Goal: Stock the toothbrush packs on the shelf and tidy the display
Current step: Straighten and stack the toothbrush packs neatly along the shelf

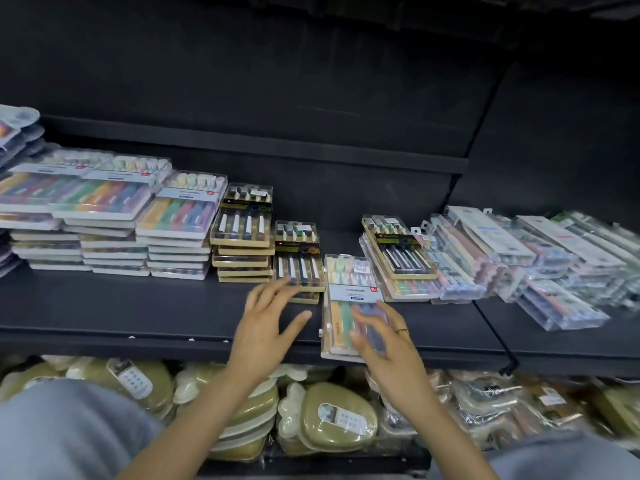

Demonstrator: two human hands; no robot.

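Reaching left hand (268,318) toward dark pack (299,259) — right hand (382,336) over pastel pack (351,299)

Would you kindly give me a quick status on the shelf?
Left hand open, fingertips at dark pack. Right hand open over pastel pack. Pastel pack overhangs shelf edge.

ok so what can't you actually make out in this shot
Head view only:
- Pastel pack: lower end hidden by the right hand, itself motion-blurred.
- Its label text: too small.
- Clear packs at far right: blurred, partly cut off by the frame edge.
- Left hand: whether it touches the dark pack.
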